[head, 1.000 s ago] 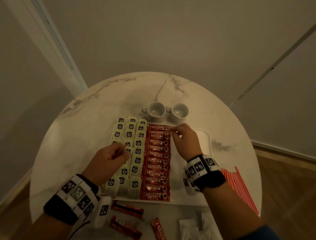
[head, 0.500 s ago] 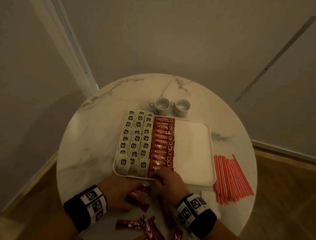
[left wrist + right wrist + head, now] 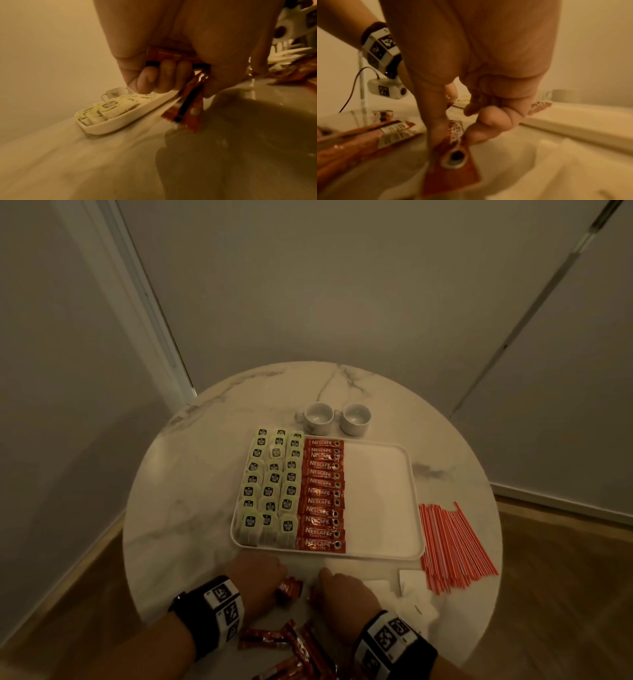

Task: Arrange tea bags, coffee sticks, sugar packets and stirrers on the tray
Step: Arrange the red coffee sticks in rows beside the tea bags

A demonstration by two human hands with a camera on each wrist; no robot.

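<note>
A white tray [image 3: 380,484] on the round marble table holds three columns of tea bags [image 3: 270,487] at its left and a column of red coffee sticks [image 3: 322,494] beside them; its right half is bare. Just in front of the tray, my left hand [image 3: 257,573] grips red coffee sticks [image 3: 187,108] in its curled fingers. My right hand [image 3: 342,587] pinches another red coffee stick [image 3: 453,155] between thumb and finger. More loose coffee sticks [image 3: 291,645] lie by my wrists.
Two white cups [image 3: 337,417] stand behind the tray. A fan of red-and-white stirrers [image 3: 452,546] lies right of the tray, with white packets [image 3: 411,590] in front of them. The table edge runs close behind my wrists. Walls surround the table.
Both hands have drawn back from the tray to the loose coffee sticks at the near edge and taken hold of some. The head view has pulled back.
</note>
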